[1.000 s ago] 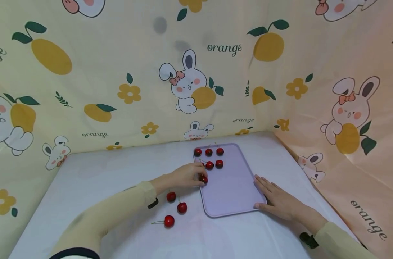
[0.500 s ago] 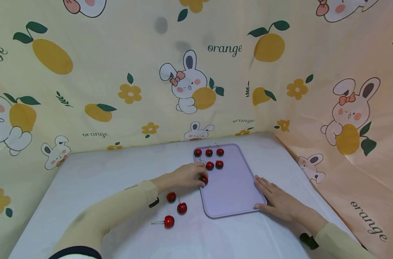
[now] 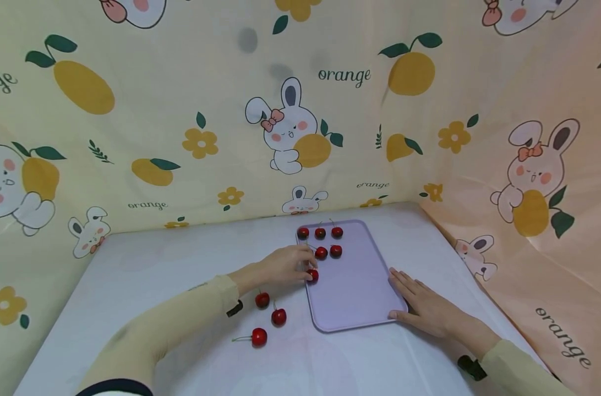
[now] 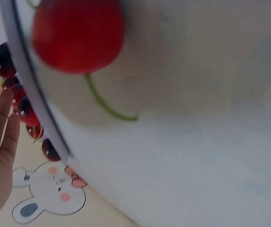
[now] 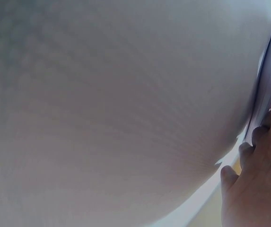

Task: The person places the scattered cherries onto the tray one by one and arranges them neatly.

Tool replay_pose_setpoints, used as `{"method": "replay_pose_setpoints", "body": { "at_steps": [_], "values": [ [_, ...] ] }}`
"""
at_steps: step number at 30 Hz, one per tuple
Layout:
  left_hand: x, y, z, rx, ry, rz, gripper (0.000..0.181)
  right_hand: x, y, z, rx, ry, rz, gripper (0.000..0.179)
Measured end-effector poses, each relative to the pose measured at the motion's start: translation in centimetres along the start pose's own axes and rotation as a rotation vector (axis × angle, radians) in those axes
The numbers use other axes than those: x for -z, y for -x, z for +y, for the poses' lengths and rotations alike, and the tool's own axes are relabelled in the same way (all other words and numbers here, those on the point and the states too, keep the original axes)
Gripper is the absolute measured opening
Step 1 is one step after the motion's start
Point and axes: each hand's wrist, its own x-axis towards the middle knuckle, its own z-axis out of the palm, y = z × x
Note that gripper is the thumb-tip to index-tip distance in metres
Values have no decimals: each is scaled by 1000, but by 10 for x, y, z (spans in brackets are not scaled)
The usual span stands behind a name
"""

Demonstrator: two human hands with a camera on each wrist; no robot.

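Much of the view is filled by a printed cloth (image 3: 221, 82), hung behind and to the right, on which rabbits (image 3: 290, 132), oranges (image 3: 411, 74) and yellow flowers (image 3: 200, 144) are shown. Below it a white table (image 3: 181, 250) is seen, and right of its middle a lilac tray (image 3: 352, 291) is set, its longer sides running from near to far. Two pale sleeves are worn: the left sleeve (image 3: 167, 324) is stretched over the near left of the table, and the right sleeve (image 3: 518, 368) is brought in from the lower right corner; a dark strap (image 3: 234, 308) is seen near the end of each. Against the tray's right edge the right hand (image 3: 426, 305) is laid, its fingers straight and nothing grasped. Across the tray's left edge the left hand (image 3: 285, 267) is held with fingers loosely extended, nothing being clasped; at its thumb tip a red cherry (image 3: 313, 276) is rested on the tray. Beyond that, three far cherries (image 3: 320, 233) are lined up at the tray's far end, and two middle cherries (image 3: 335, 251) are placed between, just beyond the fingers. On the table, left of the tray, three loose cherries (image 3: 278, 317) are scattered. By the nearest of these a thin green stem (image 3: 241, 339) is pointed leftward.
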Motion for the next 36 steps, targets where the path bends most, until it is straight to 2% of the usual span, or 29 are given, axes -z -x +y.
{"method": "replay_pose_setpoints", "body": {
  "at_steps": [8,13,18,27,31,36],
  "values": [
    [23,16,-4,4,62,87,23,1,-1,-1,-1,-8,-3,91],
    [41,38,-7,28,84,147,22,1,-2,-1,-3,-14,1,91],
    [51,66,-14,34,94,216,22,1,-1,0,-4,-11,6,90],
    [49,117,-24,104,124,237,21,2,1,-2,-9,-26,-3,89],
    [42,132,-28,124,133,241,20,1,1,-1,0,-24,9,89],
    [33,143,-32,135,155,222,21,1,-1,-1,-2,-29,8,89]
  ]
}}
